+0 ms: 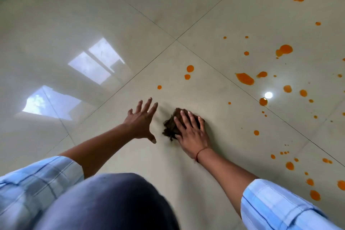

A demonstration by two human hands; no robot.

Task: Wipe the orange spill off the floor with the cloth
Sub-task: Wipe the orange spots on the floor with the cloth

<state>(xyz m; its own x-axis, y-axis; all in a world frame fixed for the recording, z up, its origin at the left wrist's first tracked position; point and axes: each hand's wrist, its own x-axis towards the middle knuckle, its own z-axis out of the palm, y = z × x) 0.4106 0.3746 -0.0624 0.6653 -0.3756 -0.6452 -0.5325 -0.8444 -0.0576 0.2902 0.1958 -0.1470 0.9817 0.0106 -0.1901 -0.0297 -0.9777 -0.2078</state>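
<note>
A dark brown crumpled cloth [169, 127] lies on the glossy beige tile floor [214, 155] in the middle of the view. My right hand [190, 130] presses flat on top of it, fingers spread over the cloth. Just left of the cloth, my left hand [142, 120] is open with fingers spread, palm toward the floor, holding nothing. The orange spill [244, 78] is scattered as several drops and blotches to the right and beyond the cloth, the nearest small drop [159, 87] lying past my left hand.
My knee in dark trousers [104, 203] fills the bottom centre. Dark grout lines [176, 40] cross the tiles. Window reflections [95, 63] and a lamp glare [268, 95] shine on the floor. More orange drops [315, 194] sit at the lower right.
</note>
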